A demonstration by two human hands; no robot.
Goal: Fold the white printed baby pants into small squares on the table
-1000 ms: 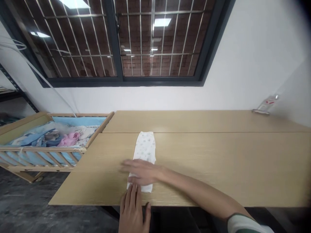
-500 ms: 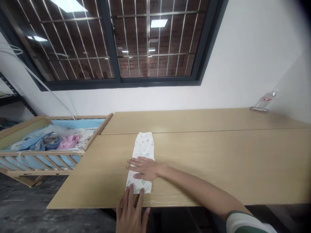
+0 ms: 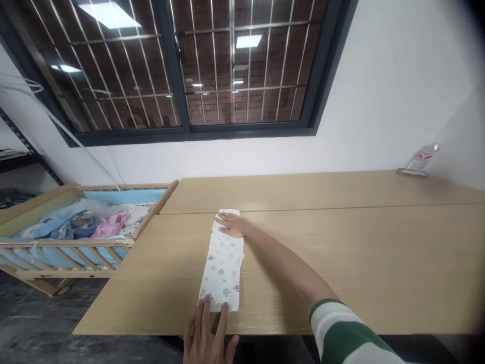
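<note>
A long strip of white cloth (image 3: 223, 268) with small green prints lies flat on the wooden table (image 3: 341, 242), running away from me. My right hand (image 3: 232, 225) rests palm down on the far end of the strip, its fingers pointing left. A green-and-white striped sleeve (image 3: 341, 331) covers the upper part of that arm. My left hand (image 3: 206, 333) is at the table's near edge, with its spread fingertips on the near end of the cloth. The cloth under both hands is hidden.
A wooden crib (image 3: 64, 242) with blue and pink bedding stands beyond the table's left side. A clear plastic item (image 3: 421, 159) stands in the far right corner of the table. A wall and barred window rise behind. Dark floor lies below.
My right hand has slid along the cloth from its near part to its far end, and more of the striped sleeve shows. My left hand stays at the near end.
</note>
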